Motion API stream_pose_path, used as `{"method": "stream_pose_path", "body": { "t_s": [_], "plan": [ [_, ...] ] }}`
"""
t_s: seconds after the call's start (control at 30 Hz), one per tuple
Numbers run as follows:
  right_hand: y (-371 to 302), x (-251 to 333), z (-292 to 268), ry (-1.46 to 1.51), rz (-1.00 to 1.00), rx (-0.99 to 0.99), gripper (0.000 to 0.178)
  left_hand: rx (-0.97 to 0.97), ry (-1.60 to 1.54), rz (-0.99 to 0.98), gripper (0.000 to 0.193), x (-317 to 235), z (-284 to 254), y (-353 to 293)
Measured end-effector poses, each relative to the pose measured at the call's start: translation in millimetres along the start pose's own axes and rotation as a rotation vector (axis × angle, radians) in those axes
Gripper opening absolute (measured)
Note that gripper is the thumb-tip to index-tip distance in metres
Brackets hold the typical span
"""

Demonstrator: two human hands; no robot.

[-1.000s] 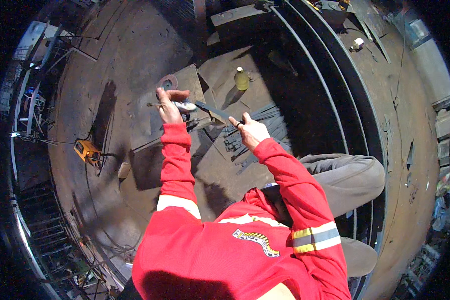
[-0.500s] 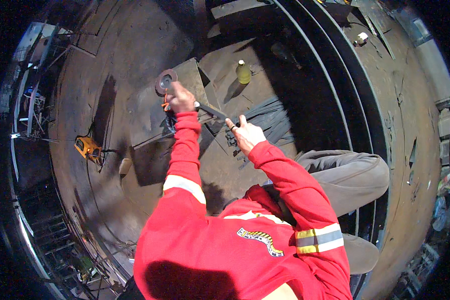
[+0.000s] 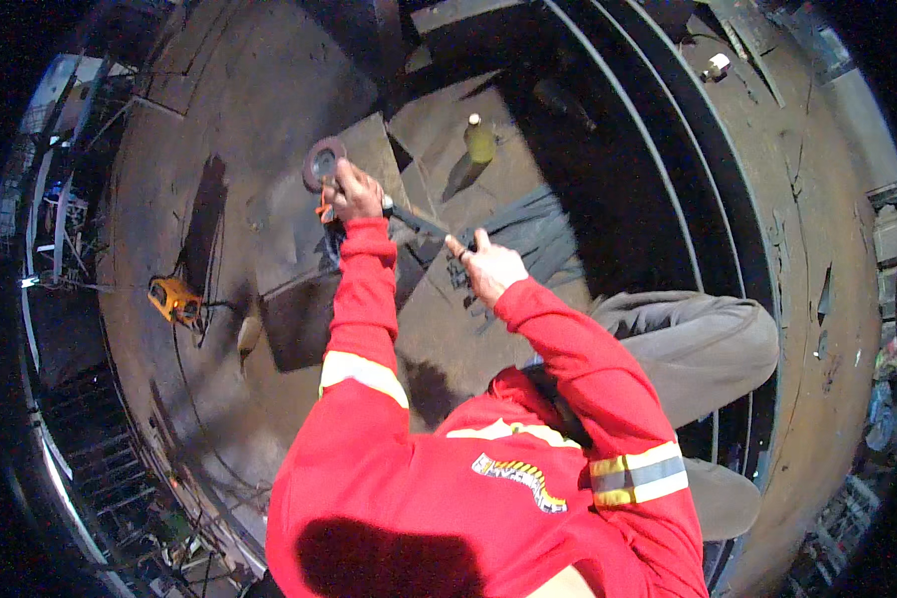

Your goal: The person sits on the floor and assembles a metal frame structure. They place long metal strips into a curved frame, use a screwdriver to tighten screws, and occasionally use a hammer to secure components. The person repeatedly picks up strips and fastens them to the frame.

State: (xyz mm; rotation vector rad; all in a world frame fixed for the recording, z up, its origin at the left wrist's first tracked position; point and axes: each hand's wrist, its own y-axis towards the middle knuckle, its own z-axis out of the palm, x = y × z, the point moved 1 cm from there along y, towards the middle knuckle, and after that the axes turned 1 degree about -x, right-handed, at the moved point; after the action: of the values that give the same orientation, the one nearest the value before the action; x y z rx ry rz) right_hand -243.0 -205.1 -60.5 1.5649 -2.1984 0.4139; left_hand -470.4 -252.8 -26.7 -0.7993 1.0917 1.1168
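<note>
My left hand (image 3: pixel 354 191) is closed around an angle grinder, whose round flap disc (image 3: pixel 323 163) shows beyond my fingers. An orange part shows beside the hand, and most of the grinder's body is hidden under my wrist and sleeve. My right hand (image 3: pixel 494 269) grips a narrow dark metal strip (image 3: pixel 417 220). The strip's bright far end lies right by my left hand; I cannot tell whether they touch. Beneath and beyond my right hand lies a pile of dark flat metal strips (image 3: pixel 538 239).
A yellow-green bottle (image 3: pixel 479 147) stands beyond the strips. Under the grinder is a metal plate (image 3: pixel 364 140). To the left sits a yellow-orange device (image 3: pixel 174 297) with cables. Long dark steel beams (image 3: pixel 703 179) curve past on the right, beside my bent knee.
My left hand and the grinder have shifted slightly to the left. The view has moved a little. My right hand keeps its hold on the strip.
</note>
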Motion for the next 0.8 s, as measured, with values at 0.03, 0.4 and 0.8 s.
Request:
{"method": "stream_pose_path", "body": {
  "t_s": [0.03, 0.4, 0.8],
  "plan": [
    [7, -2, -12, 0.048, 0.049, 0.058, 0.055, -0.002, -0.012, 0.059, 0.048, -8, -2, 4],
    [13, -9, 11, 0.886, 0.385, -0.016, 0.033, -0.231, 0.05, 0.193, 0.049, 4, -83, 41],
    [7, -15, 19, 0.806, 0.366, -0.009, 0.035, -0.131, 0.031, 0.202, 0.047, -2, -64, 34]
  ]
}}
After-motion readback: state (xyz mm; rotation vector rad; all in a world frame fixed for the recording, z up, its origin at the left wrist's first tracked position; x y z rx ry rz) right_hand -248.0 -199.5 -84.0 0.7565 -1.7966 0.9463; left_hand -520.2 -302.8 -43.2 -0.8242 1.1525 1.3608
